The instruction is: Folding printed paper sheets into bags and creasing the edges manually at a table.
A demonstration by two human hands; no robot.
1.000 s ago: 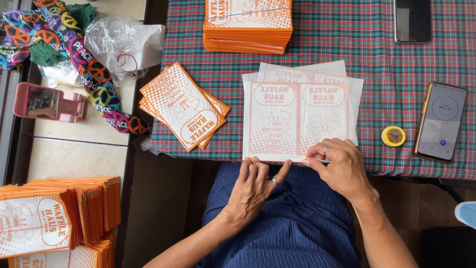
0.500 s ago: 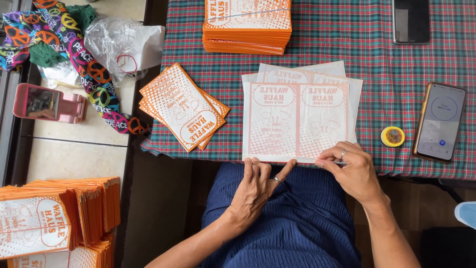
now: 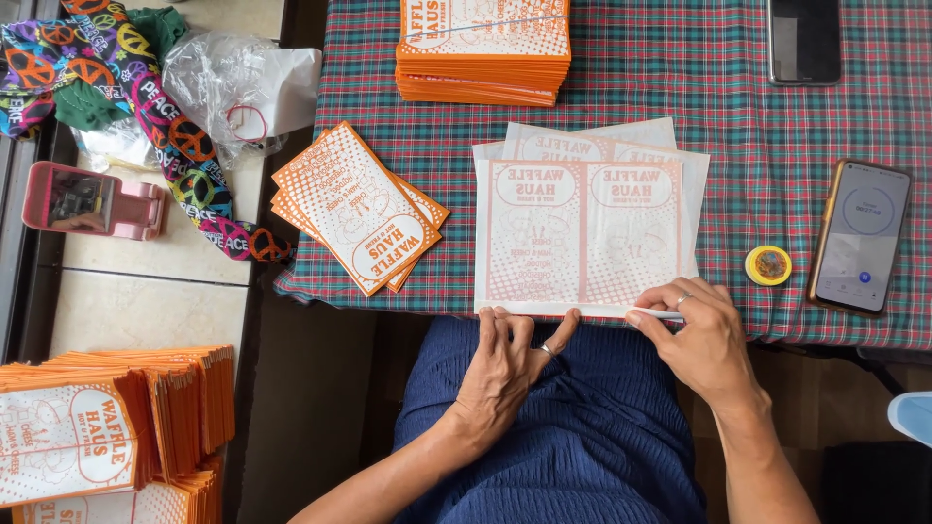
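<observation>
Pinching the flat paper bag along its near edge, our right hand keeps a tight grip while our left hand presses open fingertips there; it lies left of the phone on the counter.

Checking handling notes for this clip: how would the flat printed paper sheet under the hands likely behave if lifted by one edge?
The paper sheet looks thin, with print showing through faintly, so it would probably flop and be very light. It lies on other sheets, so a push might slide it across them. The left hand and right hand press its near edge at the table edge, suggesting it creases easily.
</observation>
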